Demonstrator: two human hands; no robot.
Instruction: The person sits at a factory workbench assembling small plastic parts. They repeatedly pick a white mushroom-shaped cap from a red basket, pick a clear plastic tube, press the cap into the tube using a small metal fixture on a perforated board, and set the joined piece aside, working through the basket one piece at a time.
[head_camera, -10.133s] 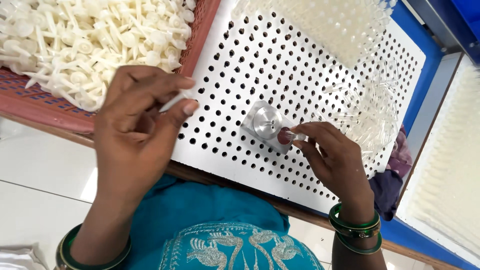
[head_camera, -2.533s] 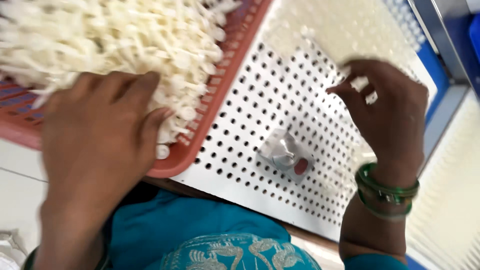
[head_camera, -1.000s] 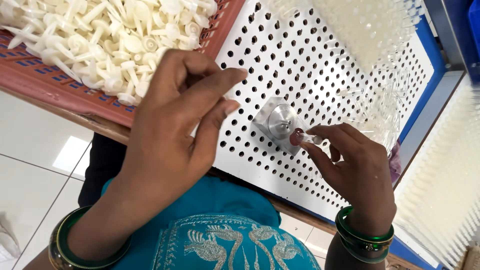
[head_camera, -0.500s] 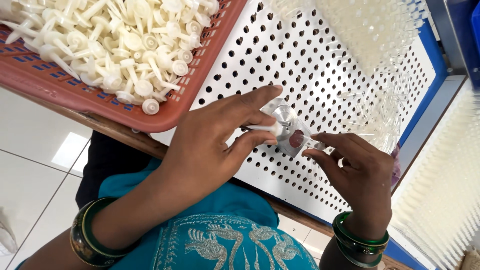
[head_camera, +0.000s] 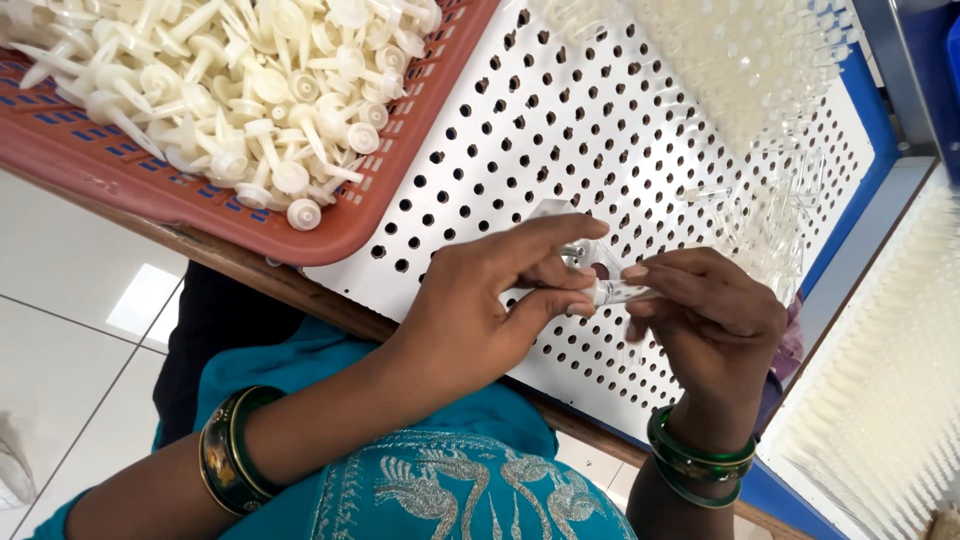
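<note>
A single view is taken from a head-worn camera, aimed steeply down and close over the perforated white surface (head_camera: 520, 150). Both hands are framed near centre, the red basket (head_camera: 400, 190) is cut off upper left, and floor tiles are seen lower left.

The left hand (head_camera: 480, 310) and the right hand (head_camera: 710, 320) meet over a white perforated board (head_camera: 520, 140), and their fingertips pinch together a small clear plastic tube (head_camera: 622, 292). Just behind it stands a small metal fixture (head_camera: 580, 255). At the upper left, a red basket (head_camera: 380, 210) holds many white plastic pieces (head_camera: 250, 70).
</note>
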